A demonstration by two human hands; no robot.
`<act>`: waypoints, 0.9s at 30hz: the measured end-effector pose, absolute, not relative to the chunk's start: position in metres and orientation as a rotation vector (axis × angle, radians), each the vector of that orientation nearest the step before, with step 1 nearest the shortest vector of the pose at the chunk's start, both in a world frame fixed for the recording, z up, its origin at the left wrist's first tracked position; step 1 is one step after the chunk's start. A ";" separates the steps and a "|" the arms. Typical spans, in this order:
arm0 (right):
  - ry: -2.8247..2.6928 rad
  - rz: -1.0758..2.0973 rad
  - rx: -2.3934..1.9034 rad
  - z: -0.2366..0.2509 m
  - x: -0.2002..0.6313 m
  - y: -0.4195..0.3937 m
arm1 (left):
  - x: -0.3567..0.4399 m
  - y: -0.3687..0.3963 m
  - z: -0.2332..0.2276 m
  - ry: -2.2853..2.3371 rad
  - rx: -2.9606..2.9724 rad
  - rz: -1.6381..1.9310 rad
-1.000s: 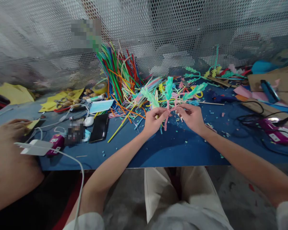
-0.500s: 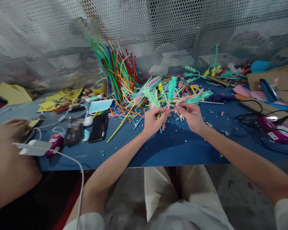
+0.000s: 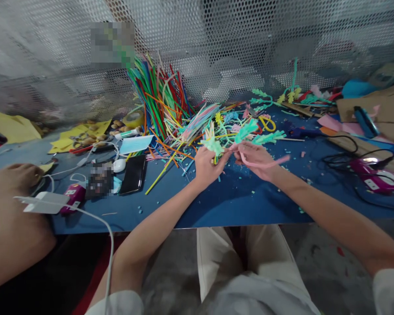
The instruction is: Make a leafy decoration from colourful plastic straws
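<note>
My left hand (image 3: pixel 207 167) and my right hand (image 3: pixel 256 161) are closed close together, fingertips pinching a pink pipe cleaner (image 3: pixel 267 165) with bushy green pipe-cleaner tufts on it. Its loose pink end bends across the back of my right hand and points right. One green tuft (image 3: pixel 248 130) stands above the right fingers, and a paler green tuft (image 3: pixel 214 145) sits over my left hand. A further green tuft (image 3: pixel 268 138) shows behind the right hand; whether it joins the held piece is unclear. The pinched joint is mostly hidden by my fingers.
Behind my hands stands a tall bundle of coloured pipe cleaners (image 3: pixel 157 100), with cut scraps around. Left are a black phone (image 3: pixel 133 174), a blue face mask (image 3: pixel 137 144), cables and another person's hand (image 3: pixel 18 175). A glue gun (image 3: pixel 304 132) and purple power strip (image 3: pixel 377 175) lie right.
The held piece has turned between my hands. Its upright green tuft now leans right, and the pink end has swung down over my right hand. Both hands stay pinched in nearly the same place.
</note>
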State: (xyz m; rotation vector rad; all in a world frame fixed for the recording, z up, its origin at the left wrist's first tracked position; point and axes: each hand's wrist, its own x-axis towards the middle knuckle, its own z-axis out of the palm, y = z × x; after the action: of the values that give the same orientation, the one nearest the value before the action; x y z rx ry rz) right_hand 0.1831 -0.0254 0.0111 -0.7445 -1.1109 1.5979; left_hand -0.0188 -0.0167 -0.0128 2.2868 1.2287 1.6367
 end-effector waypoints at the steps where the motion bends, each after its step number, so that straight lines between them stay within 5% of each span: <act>1: -1.143 1.621 -0.768 0.013 0.183 -0.025 | -0.020 -0.015 -0.012 1.263 2.279 1.647; 13: -1.371 1.099 -0.828 0.007 0.188 -0.019 | -0.020 -0.014 -0.004 1.039 1.833 1.524; 27: -1.130 1.671 -0.892 0.011 0.184 -0.021 | -0.033 0.000 -0.013 1.167 2.545 1.694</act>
State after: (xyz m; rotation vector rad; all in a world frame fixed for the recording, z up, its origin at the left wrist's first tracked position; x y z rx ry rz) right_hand 0.1843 -0.0213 0.0106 -0.8919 -1.1298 1.6711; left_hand -0.0329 -0.0002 -0.0126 2.5451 1.1672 1.6944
